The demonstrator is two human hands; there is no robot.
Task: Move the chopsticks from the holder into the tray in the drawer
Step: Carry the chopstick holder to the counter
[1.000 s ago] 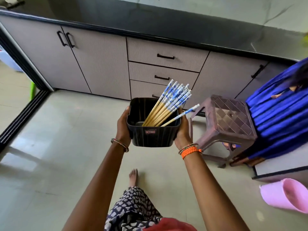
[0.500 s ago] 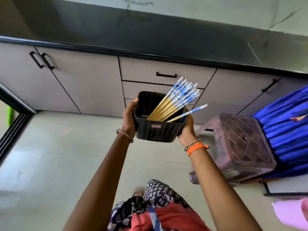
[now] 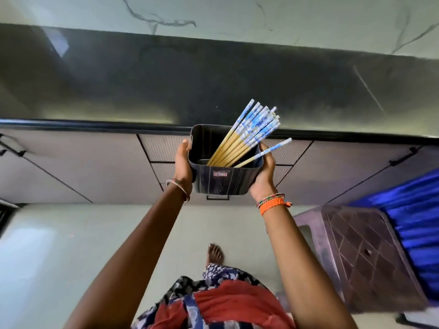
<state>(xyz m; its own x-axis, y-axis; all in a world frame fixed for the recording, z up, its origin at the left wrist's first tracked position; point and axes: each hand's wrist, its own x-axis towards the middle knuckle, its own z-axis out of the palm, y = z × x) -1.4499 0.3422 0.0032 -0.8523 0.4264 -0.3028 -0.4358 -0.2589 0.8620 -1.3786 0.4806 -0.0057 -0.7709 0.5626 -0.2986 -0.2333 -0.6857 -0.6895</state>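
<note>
In front of the dark table (image 3: 213, 86), a person is standing and holding a black holder (image 3: 221, 179) up at the height of its front edge, with the stack of closed drawers (image 3: 164, 148) showing just behind and below the holder. A brown plastic stool (image 3: 363, 252) is sitting on the floor to the right of and below the holder, with blue cloth (image 3: 413, 224) lying against its far side.

The left hand (image 3: 184, 163) is pressing flat against the holder's left wall, its grip wrapped around the rim; the right hand (image 3: 264, 173) is doing the same on the right wall, so both grips are clamped on the holder. Inside it, the chopsticks (image 3: 247, 136) are leaning in a bundle toward the holder's far right corner, their blue-and-white tops standing above the rim. One loose chopstick (image 3: 268, 150) is lying lower than the rest, jutting out over the right rim just above the right hand's fingers.

The main risk appears to be a spill: the holder is looking tilted, and a further tip to the right could slide the bundle out onto the floor. The loose stick seems likeliest to go first, knocked by a shifting finger. No drawer is open and no tray is visible, so freeing a hand for a handle could leave the holder poorly supported.
</note>
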